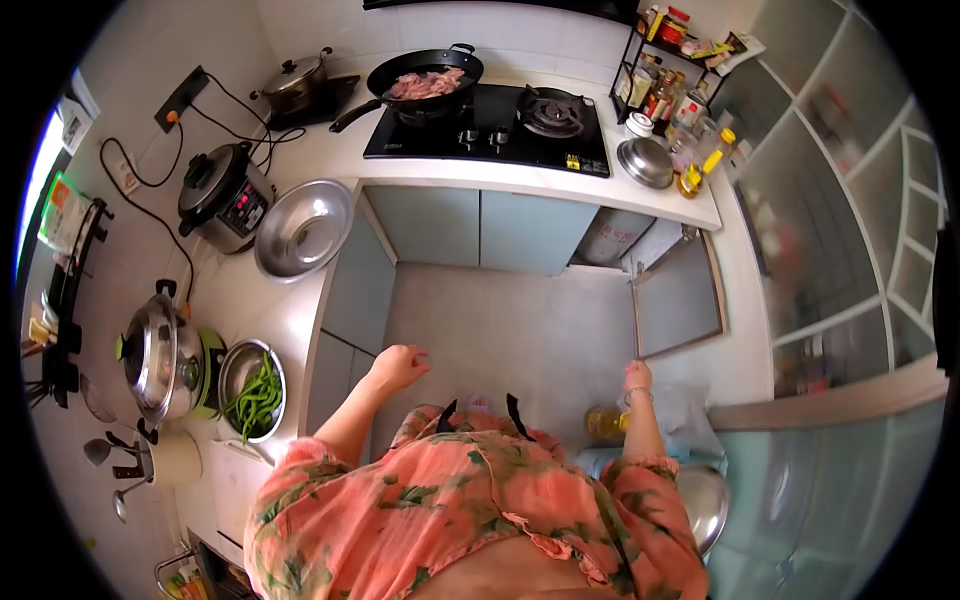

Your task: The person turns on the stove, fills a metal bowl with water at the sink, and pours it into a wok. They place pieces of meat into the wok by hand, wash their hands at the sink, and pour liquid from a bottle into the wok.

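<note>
My left hand (402, 367) hangs over the floor beside the left counter's edge, its fingers curled in and nothing showing in them. My right hand (637, 377) is closed, just at the lower corner of an open cabinet door (680, 295); whether it grips the door or something else is hidden. Close to my right forearm stands a bottle of yellow oil (604, 424), with a clear plastic bag (685, 412) beside it. A black wok (424, 84) with raw sliced meat (427, 83) sits on the gas stove (487, 130).
On the left counter are a steel basin (304, 230), a pressure cooker (226, 197), a lidded steamer pot (163, 357) and a bowl (274, 356) of green peppers (256, 402). Seasoning bottles (660, 95) fill a rack at back right. A metal lid (646, 162) lies near the stove.
</note>
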`<state>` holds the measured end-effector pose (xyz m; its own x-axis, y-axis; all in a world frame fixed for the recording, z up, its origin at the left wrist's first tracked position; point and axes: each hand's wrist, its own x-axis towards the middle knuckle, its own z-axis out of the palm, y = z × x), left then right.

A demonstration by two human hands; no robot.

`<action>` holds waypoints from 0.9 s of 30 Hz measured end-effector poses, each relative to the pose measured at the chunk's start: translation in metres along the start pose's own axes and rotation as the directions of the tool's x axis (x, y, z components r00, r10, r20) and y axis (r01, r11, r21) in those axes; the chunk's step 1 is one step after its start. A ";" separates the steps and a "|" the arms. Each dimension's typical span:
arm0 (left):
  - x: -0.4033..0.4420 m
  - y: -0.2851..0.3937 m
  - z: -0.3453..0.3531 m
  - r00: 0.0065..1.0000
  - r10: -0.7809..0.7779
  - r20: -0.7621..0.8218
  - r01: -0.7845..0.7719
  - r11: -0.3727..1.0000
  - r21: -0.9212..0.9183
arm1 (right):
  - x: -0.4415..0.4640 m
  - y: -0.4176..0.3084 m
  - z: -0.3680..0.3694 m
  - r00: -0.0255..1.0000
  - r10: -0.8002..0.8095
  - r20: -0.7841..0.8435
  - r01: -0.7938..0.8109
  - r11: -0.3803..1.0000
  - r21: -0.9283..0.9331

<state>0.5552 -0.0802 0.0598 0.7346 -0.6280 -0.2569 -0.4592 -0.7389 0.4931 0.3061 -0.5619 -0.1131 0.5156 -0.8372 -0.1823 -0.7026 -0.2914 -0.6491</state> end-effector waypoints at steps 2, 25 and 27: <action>0.051 0.022 -0.008 0.997 0.037 0.068 -0.040 0.998 0.049 | 0.040 -0.014 -0.005 0.986 0.165 -0.005 -0.164 0.982 0.093; 0.399 0.091 0.102 0.803 -0.409 0.433 0.370 0.912 0.175 | 0.606 -0.074 0.139 0.967 -0.181 0.177 0.246 0.840 -0.483; 0.418 0.078 0.108 0.766 -0.454 0.455 0.404 0.891 0.209 | 0.623 -0.068 0.149 0.974 -0.153 0.169 0.218 0.841 -0.495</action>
<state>0.7722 -0.4266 -0.0986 0.5443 -0.2566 -0.7987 -0.2169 -0.9627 0.1615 0.7485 -0.9947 -0.2924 0.6925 -0.6921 -0.2034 -0.7212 -0.6570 -0.2197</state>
